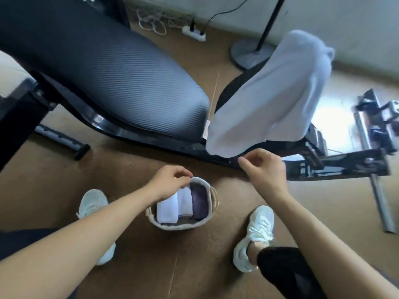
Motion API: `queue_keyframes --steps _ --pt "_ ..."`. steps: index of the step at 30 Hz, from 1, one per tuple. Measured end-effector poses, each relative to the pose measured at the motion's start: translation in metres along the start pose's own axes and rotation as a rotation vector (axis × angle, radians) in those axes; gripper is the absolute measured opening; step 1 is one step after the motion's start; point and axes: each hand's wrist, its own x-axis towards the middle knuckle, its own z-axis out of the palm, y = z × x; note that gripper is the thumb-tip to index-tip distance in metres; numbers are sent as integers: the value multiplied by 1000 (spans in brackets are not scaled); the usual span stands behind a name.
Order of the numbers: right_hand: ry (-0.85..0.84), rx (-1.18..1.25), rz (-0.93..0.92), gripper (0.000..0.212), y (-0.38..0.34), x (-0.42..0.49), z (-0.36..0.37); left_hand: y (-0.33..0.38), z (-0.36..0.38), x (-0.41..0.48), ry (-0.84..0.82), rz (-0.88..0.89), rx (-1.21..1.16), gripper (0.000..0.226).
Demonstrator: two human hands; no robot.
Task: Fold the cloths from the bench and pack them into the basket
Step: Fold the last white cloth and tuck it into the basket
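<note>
Both bare forearms reach forward from the bottom edge. The left hand (170, 183) hangs over the far-left rim of the basket (179, 226) on the floor, fingers curled downward; whether they grip the rim or a cloth cannot be told. Three folded cloths (184, 201), two white and one purple, stand side by side inside. The right hand (263, 167) has loosely curled fingers with nothing between them, just below the hanging corner of a pale, blurred cloth (269, 100) that hides most of a bench (121, 83) pad.
</note>
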Motion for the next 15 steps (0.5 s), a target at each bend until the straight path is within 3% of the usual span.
queue_keyframes --steps 4,7,11,13,15 --pt "413 311 237 22 7 13 -44 58 25 18 29 99 -308 18" --pt "607 493 325 45 20 28 -58 85 40 38 61 165 -408 23" --pt "402 614 233 84 33 53 -68 99 47 62 31 236 -355 51" --pt "307 656 191 86 35 68 -69 105 46 68 9 280 -286 67" --pt "277 710 193 69 38 79 -68 111 45 74 -50 328 -204 76"
